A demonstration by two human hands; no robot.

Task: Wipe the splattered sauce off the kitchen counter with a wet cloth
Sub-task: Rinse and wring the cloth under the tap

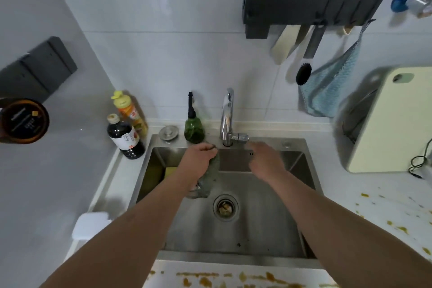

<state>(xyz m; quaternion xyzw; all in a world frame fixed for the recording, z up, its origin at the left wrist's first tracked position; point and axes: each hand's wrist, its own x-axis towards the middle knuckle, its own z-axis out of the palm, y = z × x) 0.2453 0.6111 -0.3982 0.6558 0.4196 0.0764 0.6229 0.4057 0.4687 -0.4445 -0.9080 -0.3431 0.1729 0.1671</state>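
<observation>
Head view shows your left hand (201, 154) gripping the cloth (209, 175) over the sink (257, 229), right hand (264, 159) loosely curled, empty, by the tap (228, 119) lever: soak fully, wring, then tackle sauce (233, 279) on the worktop (385, 206).

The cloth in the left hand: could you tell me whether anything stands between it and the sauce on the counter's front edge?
Nothing visible does. The left hand grips the cloth over the sink, and the sauce lies just past the sink's near rim, with only open basin between.
</observation>
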